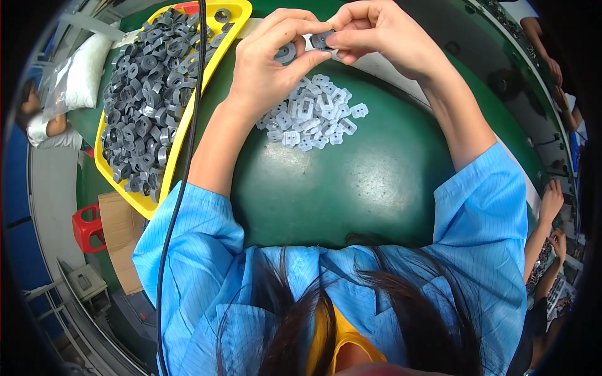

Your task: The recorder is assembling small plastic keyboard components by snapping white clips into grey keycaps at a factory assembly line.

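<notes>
Above the far side of the green table (276, 207), my two hands meet at a small dark grey plastic part (321, 41). My right hand (385, 34) is closed, pinching it between thumb and fingers. Around its other side curve the index finger and thumb of my left hand (266, 59). A second grey part, round with a hole (285, 53), shows inside the left hand, partly covered by the fingers. Below the hands lies a loose pile of small translucent white plastic pieces (307, 109), each with small openings.
At my left a yellow tray (182, 147) holds many grey round parts (147, 94). A black cable (182, 188) crosses in front of it. Farther left are a bag of white pieces (88, 72), a red stool (88, 229), cardboard (119, 241) and another person. Other people's arms show at the right.
</notes>
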